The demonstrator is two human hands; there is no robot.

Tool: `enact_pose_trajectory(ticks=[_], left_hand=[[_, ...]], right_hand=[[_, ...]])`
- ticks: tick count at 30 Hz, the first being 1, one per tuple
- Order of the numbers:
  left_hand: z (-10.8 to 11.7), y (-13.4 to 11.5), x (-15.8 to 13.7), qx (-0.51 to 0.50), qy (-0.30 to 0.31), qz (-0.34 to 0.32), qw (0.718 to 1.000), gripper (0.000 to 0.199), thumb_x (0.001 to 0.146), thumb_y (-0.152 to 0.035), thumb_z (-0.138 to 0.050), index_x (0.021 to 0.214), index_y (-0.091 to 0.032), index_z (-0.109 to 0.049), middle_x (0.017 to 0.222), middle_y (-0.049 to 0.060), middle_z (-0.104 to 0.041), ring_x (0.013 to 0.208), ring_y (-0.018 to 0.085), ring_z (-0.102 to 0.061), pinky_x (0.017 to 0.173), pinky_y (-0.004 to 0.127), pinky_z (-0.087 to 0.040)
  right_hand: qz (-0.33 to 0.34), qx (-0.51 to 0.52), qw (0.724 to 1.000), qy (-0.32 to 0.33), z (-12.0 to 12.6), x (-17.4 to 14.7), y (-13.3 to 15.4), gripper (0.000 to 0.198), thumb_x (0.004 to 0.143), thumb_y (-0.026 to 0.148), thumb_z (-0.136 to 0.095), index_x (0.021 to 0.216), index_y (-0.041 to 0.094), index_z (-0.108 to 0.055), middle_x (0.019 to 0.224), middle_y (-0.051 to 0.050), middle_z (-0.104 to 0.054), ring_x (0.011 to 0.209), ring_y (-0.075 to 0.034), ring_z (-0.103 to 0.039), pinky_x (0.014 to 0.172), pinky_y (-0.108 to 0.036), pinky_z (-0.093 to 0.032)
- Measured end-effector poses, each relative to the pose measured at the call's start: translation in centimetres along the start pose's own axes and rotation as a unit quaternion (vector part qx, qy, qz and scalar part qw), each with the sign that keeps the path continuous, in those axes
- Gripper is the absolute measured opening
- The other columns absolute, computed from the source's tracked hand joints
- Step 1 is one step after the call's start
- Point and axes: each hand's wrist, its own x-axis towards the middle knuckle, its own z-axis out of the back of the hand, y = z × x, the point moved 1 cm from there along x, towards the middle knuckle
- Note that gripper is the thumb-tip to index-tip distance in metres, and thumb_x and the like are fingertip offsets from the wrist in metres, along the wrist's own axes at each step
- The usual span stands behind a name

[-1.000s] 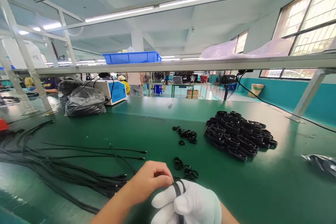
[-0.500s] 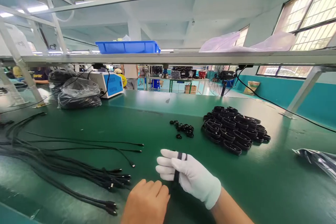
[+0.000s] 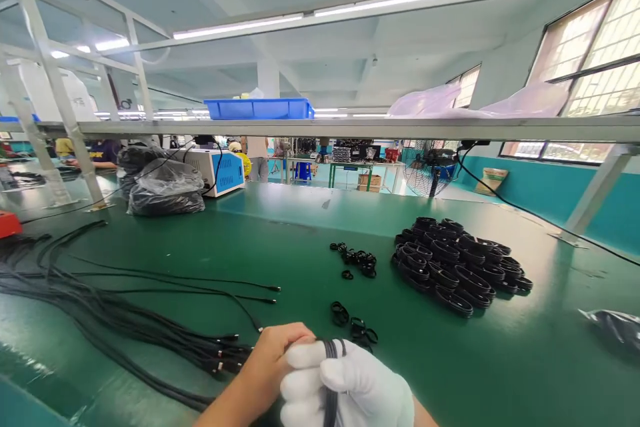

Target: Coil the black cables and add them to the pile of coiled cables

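Observation:
My right hand (image 3: 360, 380), in a white glove, has its fingers curled and its thumb pressed over a black cable (image 3: 331, 373) looped around them. Against its far side is my bare left hand (image 3: 273, 360), closed on the same cable; its fingertips are hidden behind the glove. Just beyond the hands lie several small black ties (image 3: 357, 328), with a further cluster of ties (image 3: 359, 260) behind. To the left, a bundle of long black cables (image 3: 150, 333) stretches across the green table (image 3: 240, 233), connector ends towards my hands.
A heap of coiled black cables (image 3: 457, 267) stands on the right, with a plastic bag (image 3: 617, 330) beyond it. At the back left are a bagged dark bundle (image 3: 167, 187) and a blue-and-white machine (image 3: 225, 170). A shelf (image 3: 350, 128) crosses overhead, holding a blue tray (image 3: 260, 109).
My left hand has moved up and behind the gloved hand. The gloved fingers have curled in, and both hands sit lower in view. Ties they covered now show. The view has shifted.

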Motion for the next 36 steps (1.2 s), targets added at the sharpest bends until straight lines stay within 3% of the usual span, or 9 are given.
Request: enact_pose_trajectory(ticks=[3, 6, 12, 16, 20, 24, 28, 32, 36], left_hand=[[-0.4, 1.3, -0.7, 0.132, -0.037, 0.005, 0.991, 0.027, 0.084, -0.017, -0.036, 0.069, -0.016, -0.058, 0.072, 0.003, -0.062, 0.070, 0.018, -0.056, 0.063, 0.026, -0.038], [-0.7, 1.2, -1.4, 0.290, -0.049, 0.035, 0.955, 0.031, 0.090, -0.019, -0.032, 0.080, -0.019, -0.061, 0.081, 0.004, -0.065, 0.074, 0.021, -0.060, 0.065, 0.030, -0.038], [-3.8, -0.6, -2.6, 0.460, -0.051, 0.003, 0.887, 0.030, 0.087, -0.009, -0.035, 0.077, -0.023, -0.060, 0.075, 0.000, -0.066, 0.067, 0.020, -0.062, 0.060, 0.030, -0.035], [-4.3, -1.1, -2.7, 0.467, -0.061, -0.110, 0.875, 0.021, 0.082, -0.009, -0.046, 0.071, -0.021, -0.058, 0.069, -0.001, -0.064, 0.061, 0.018, -0.060, 0.060, 0.031, -0.033], [-0.7, -2.5, -1.9, 0.436, -0.022, -0.161, 0.885, 0.011, 0.076, -0.027, -0.064, 0.071, -0.020, -0.058, 0.071, -0.002, -0.065, 0.065, 0.017, -0.057, 0.060, 0.029, -0.032], [2.9, -3.5, -0.5, 0.358, 0.069, -0.127, 0.922, 0.020, 0.067, -0.035, -0.072, 0.069, -0.021, -0.058, 0.063, -0.006, -0.060, 0.062, 0.013, -0.053, 0.065, 0.025, -0.034], [3.6, -3.1, 0.5, 0.266, 0.128, -0.101, 0.950, 0.011, 0.067, -0.023, -0.069, 0.067, -0.022, -0.058, 0.061, -0.007, -0.057, 0.069, 0.013, -0.053, 0.066, 0.021, -0.035], [3.7, -3.8, -0.5, 0.254, 0.082, -0.080, 0.960, 0.008, 0.074, -0.023, -0.063, 0.068, -0.022, -0.057, 0.067, -0.004, -0.059, 0.073, 0.015, -0.051, 0.067, 0.023, -0.035], [4.2, -1.5, -6.4, 0.303, -0.014, -0.071, 0.950, 0.019, 0.086, -0.026, -0.048, 0.070, -0.023, -0.058, 0.070, -0.003, -0.060, 0.068, 0.014, -0.050, 0.072, 0.027, -0.037]], right_hand=[[0.107, 0.020, 0.994, -0.031, -0.7, 0.5, 1.3, 0.032, 0.060, 0.024, -0.078, 0.077, 0.014, -0.052, 0.062, 0.005, -0.039, 0.058, -0.009, -0.041, 0.056, -0.023, -0.026], [0.174, 0.001, 0.983, -0.061, -0.3, 0.3, 2.5, 0.027, 0.066, 0.022, -0.074, 0.082, 0.015, -0.054, 0.067, 0.003, -0.045, 0.062, -0.010, -0.046, 0.059, -0.025, -0.032], [0.188, -0.069, 0.948, -0.249, 1.7, -0.4, 3.0, 0.053, 0.067, 0.028, -0.075, 0.112, 0.012, -0.053, 0.108, -0.013, -0.061, 0.097, -0.026, -0.059, 0.088, -0.042, -0.039], [0.155, -0.113, 0.939, -0.286, 2.0, 0.1, 2.1, 0.052, 0.060, 0.026, -0.080, 0.104, 0.012, -0.057, 0.092, -0.009, -0.064, 0.082, -0.019, -0.061, 0.079, -0.035, -0.042], [0.072, -0.138, 0.965, -0.212, 2.0, 0.6, 0.6, 0.030, 0.062, 0.026, -0.078, 0.082, 0.011, -0.062, 0.066, -0.001, -0.058, 0.061, -0.011, -0.052, 0.061, -0.027, -0.039], [-0.030, -0.091, 0.991, -0.095, 1.3, 0.6, -0.8, 0.028, 0.065, 0.029, -0.074, 0.081, 0.010, -0.061, 0.071, -0.003, -0.056, 0.062, -0.011, -0.052, 0.063, -0.028, -0.039], [-0.101, -0.104, 0.982, -0.119, 1.3, 0.4, -1.6, 0.045, 0.056, 0.026, -0.078, 0.093, 0.007, -0.061, 0.082, -0.011, -0.061, 0.077, -0.022, -0.061, 0.075, -0.040, -0.040], [-0.050, -0.118, 0.985, -0.118, 1.7, 0.3, -0.4, 0.043, 0.060, 0.031, -0.076, 0.092, 0.005, -0.061, 0.081, -0.011, -0.060, 0.076, -0.021, -0.060, 0.073, -0.038, -0.040], [0.053, -0.107, 0.991, -0.066, 1.2, -0.8, 1.9, 0.034, 0.067, 0.037, -0.072, 0.088, 0.011, -0.063, 0.084, -0.008, -0.062, 0.075, -0.016, -0.058, 0.075, -0.034, -0.041]])
